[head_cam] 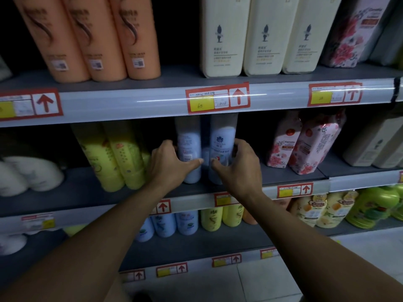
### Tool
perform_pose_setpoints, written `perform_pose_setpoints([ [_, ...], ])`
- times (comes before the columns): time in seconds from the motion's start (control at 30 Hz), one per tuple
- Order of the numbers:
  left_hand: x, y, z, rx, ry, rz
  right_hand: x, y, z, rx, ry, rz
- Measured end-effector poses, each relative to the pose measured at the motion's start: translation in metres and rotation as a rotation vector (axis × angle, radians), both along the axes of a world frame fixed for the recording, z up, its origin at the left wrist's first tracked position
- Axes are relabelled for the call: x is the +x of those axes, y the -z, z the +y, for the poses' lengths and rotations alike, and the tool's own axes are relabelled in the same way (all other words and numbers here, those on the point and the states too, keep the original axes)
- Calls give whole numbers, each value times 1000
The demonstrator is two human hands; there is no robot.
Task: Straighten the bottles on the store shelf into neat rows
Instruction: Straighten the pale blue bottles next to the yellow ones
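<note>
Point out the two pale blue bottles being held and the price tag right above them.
Left blue bottle [189, 147], head view, on its label.
Right blue bottle [222, 142], head view, on its front label.
Price tag [217, 98], head view, on its middle, between yellow patch and arrow.

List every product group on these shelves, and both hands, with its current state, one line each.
left hand: wrapped around left blue bottle
right hand: wrapped around right blue bottle
left blue bottle: upright, held
right blue bottle: upright, held
yellow bottles: leaning left in the picture
orange bottles: leaning left in the picture, side by side
cream bottles: upright, in a row
floral bottles: tilted, touching
</note>
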State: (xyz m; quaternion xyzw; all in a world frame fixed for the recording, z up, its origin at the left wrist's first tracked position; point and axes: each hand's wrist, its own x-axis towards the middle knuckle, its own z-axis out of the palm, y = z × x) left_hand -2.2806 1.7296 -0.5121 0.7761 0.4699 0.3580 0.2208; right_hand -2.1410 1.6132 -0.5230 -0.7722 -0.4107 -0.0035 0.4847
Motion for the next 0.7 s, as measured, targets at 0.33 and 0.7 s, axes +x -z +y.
perform_pose_setpoints([
  [0.33,-14,6,11,-15,-4,2,-18,6,22,-9,15,24],
  [0.7,-6,14,17,-40,14,6,-17,5,29,-68,37,-20],
])
